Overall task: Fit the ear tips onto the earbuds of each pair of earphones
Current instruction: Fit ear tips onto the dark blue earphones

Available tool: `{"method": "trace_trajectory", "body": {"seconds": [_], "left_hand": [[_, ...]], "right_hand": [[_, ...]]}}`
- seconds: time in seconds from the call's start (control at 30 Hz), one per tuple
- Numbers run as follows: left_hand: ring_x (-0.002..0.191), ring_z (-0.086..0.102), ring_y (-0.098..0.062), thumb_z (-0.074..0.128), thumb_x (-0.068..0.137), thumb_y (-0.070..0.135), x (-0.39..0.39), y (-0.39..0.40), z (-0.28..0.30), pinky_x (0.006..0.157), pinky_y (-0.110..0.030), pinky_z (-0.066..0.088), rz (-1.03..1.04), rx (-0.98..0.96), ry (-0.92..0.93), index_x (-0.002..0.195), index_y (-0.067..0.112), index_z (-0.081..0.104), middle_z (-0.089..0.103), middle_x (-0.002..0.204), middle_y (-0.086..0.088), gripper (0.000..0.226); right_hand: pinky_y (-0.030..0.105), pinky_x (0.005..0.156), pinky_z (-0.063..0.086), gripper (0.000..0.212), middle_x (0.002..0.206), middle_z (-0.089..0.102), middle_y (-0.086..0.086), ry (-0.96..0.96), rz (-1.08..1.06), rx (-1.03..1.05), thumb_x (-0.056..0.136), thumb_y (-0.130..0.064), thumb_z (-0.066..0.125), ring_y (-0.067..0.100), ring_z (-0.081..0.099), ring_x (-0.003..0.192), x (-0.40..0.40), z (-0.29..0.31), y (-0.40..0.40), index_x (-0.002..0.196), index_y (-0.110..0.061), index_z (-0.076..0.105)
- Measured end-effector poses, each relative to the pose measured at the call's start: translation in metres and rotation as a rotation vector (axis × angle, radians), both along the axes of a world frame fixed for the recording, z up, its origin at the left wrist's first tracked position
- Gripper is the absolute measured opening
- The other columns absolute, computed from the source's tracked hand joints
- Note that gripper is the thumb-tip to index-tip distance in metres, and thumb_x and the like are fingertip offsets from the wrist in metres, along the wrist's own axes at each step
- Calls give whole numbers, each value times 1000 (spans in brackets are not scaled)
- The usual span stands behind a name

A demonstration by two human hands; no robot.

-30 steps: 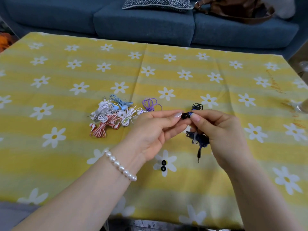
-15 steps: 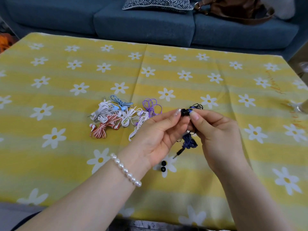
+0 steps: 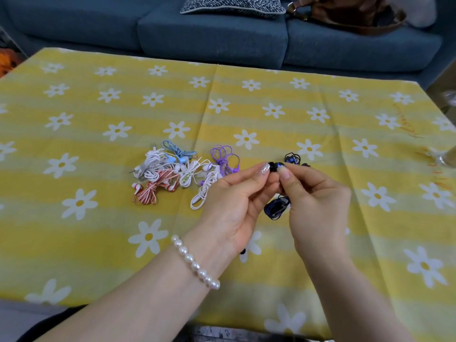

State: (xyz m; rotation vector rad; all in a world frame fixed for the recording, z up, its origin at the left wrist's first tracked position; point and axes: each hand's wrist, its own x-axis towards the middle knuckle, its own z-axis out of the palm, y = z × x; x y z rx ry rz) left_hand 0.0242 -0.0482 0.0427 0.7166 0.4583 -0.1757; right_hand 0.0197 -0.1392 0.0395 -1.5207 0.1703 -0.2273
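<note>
Above the table's middle, my left hand [image 3: 237, 201] pinches a black ear tip [image 3: 272, 166] at its fingertips. My right hand [image 3: 318, 203] pinches the dark blue earbud [image 3: 280, 165] against that tip. The bundled dark blue cable [image 3: 276, 207] of this pair hangs below, between my two palms. A second dark earphone bundle [image 3: 292, 158] lies on the cloth just behind my fingers. A loose black ear tip [image 3: 243, 251] peeks out under my left wrist.
A heap of coiled earphones lies left of my hands: white [image 3: 150, 166], light blue [image 3: 179, 153], red and white [image 3: 153, 188], purple [image 3: 224, 157]. The yellow daisy tablecloth [image 3: 98, 230] covers the table. A blue sofa [image 3: 212, 38] stands behind; a glass object [image 3: 447, 157] sits at the right edge.
Both hands rose slightly and drew together, and the blue cable bundle came up off the cloth. My left wrist now covers most of the loose ear tips on the table.
</note>
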Motion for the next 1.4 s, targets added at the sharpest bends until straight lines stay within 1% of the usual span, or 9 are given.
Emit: {"method": "trace_trajectory", "body": {"seconds": [0.17,0.3,0.53,0.63,0.73,0.87,0.97,1.17,1.4], "left_hand": [[54,66,-10,55,81,-9,-3,-4,1,58,-17,56,25,-3,-3,72,-1,68,68,60,-8,17],[55,66,-11,55,80,-10,-5,-5,0,59,-18,56,28,44,-26,60,3,72,69,61,-7,29],[54,66,-7,57,82,-7,-7,-5,-3,58,-15,53,25,339,-158,80,7,67,68,56,0,17],[53,66,-9,59,81,-6,-6,1,-4,58,-16,53,-13,445,-224,81,7,67,68,55,0,16],[52,66,-11,57,80,-5,0,5,0,56,-16,53,-104,372,-248,76,6,68,68,57,-4,16],[52,66,-11,59,73,-3,5,8,-1,55,-18,56,-149,139,-127,67,4,70,69,59,-8,15],[54,66,-10,61,62,4,6,10,-3,55,-19,56,-176,73,-87,60,6,72,69,60,-6,11],[50,63,-9,63,60,5,8,12,-5,51,-19,54,-167,87,-69,59,7,71,66,57,-4,8],[42,59,-5,54,79,8,7,11,-3,45,-15,51,-245,-131,75,53,4,69,61,51,-2,31]], "right_hand": [[7,54,40,25,58,63,-11,-46,-57,-111,83,-4,64,-6,55,52,-3,-2,4,69,-25,65],[23,62,44,26,65,61,-5,-52,-91,-208,84,-7,64,8,54,60,-2,-8,5,70,-29,65],[25,63,45,8,72,65,-1,-1,-27,-319,84,-9,64,22,60,64,1,-8,0,84,-13,71],[23,60,52,11,64,70,1,86,97,-183,82,-7,65,17,64,61,7,-2,-12,77,-15,71],[31,66,52,15,65,69,8,134,173,40,82,-8,64,17,62,60,9,2,-22,72,-15,73],[34,64,50,18,59,66,4,143,179,116,82,-7,62,16,58,56,7,2,-20,71,-14,73],[35,60,50,19,56,64,3,141,166,108,82,-8,63,16,56,54,6,4,-18,68,-15,73],[30,58,48,17,50,59,-2,93,149,31,82,-7,64,11,55,50,3,6,-15,68,-15,70],[17,57,50,25,58,68,-1,18,224,32,80,-1,62,10,59,56,3,8,-15,67,-20,72]]}}
